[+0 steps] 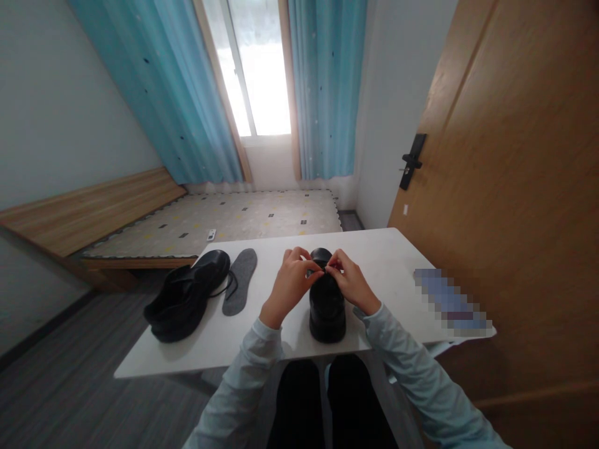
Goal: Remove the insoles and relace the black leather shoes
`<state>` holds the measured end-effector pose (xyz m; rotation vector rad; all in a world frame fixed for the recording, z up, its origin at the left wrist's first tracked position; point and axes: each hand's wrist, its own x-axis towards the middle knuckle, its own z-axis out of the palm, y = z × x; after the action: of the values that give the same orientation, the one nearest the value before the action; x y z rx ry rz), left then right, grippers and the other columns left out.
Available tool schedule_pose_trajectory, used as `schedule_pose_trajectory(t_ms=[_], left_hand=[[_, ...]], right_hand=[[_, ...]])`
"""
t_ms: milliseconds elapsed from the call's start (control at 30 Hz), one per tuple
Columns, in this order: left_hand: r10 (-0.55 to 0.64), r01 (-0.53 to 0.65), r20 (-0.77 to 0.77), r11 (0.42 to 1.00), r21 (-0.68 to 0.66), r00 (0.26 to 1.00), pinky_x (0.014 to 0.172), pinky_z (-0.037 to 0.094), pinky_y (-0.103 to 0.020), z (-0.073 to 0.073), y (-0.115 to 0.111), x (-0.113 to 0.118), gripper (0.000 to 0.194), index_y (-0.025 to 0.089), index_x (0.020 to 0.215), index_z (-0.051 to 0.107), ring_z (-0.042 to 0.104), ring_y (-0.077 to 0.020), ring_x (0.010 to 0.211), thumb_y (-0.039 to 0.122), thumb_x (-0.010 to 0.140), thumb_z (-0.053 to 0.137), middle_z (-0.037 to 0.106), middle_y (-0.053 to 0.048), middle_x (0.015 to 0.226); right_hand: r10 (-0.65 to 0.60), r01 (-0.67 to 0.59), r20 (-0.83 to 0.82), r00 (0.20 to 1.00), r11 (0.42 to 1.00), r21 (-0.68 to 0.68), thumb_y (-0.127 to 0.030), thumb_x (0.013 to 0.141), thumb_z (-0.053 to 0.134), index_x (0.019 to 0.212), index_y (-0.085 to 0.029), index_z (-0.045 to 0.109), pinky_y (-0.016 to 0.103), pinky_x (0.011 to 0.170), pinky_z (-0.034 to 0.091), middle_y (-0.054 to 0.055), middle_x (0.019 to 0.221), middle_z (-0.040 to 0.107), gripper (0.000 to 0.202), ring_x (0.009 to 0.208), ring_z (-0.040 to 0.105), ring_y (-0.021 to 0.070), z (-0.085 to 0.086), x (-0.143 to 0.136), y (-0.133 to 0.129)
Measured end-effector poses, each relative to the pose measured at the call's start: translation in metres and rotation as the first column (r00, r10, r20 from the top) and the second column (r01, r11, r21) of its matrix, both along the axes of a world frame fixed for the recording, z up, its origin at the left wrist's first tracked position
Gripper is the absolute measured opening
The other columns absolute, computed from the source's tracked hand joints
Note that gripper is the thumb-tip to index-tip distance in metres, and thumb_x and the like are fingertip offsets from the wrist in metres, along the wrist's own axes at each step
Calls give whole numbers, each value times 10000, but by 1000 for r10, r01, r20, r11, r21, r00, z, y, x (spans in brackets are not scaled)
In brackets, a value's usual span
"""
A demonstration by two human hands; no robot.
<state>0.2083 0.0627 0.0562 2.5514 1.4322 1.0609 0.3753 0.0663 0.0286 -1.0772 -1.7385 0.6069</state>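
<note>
Head view: near black shoe [327,315] upright on the white surface [384,262], heel toward the wearer, toe away; that likely puts its front within equal reach of both sides. Left hand [294,277] and right hand [349,279] meet over it, fingertips pinched close together, apparently on a lace [324,270], though too dark and fine there to be sure. Second black shoe [185,302] sits well left, beside a grey insole [240,282], its loose lace reaching the insole; presumably set aside for elbow room.
</note>
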Motion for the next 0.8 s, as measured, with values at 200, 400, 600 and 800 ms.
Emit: schedule_pose_trajectory(t_ms=[200,400,600,800], left_hand=[[23,-13,56,986,-165,998,718,462,-307,-4,2,7,86,201,787,729,580,-170,741,239,796,652,635,-43,803],[41,-16,155,987,-159,987,655,454,-258,-12,8,9,45,207,780,701,569,-123,662,236,748,692,625,-4,788],[-43,51,128,997,-55,991,735,471,-288,-20,11,11,57,202,810,668,579,-158,788,178,761,654,618,-23,822],[-150,151,72,988,-17,986,722,469,-268,-24,14,13,86,191,825,577,579,-154,788,116,812,537,617,-31,845]], right_hand=[[-12,12,-39,999,1000,-9,-238,815,504,789,-216,455,258,596,399,-1,757,549,60,692,528,157,-2,-1,-2],[-1,2,-46,999,1000,4,-228,815,513,797,-212,481,260,607,416,9,775,548,40,733,533,165,-3,0,-3],[15,-14,-23,1000,999,45,-195,805,518,781,-208,509,263,612,431,23,799,552,28,751,525,167,-4,1,-4],[-29,29,-14,999,999,26,-197,804,517,763,-206,508,274,628,443,29,793,577,43,756,542,174,-3,1,-6]])
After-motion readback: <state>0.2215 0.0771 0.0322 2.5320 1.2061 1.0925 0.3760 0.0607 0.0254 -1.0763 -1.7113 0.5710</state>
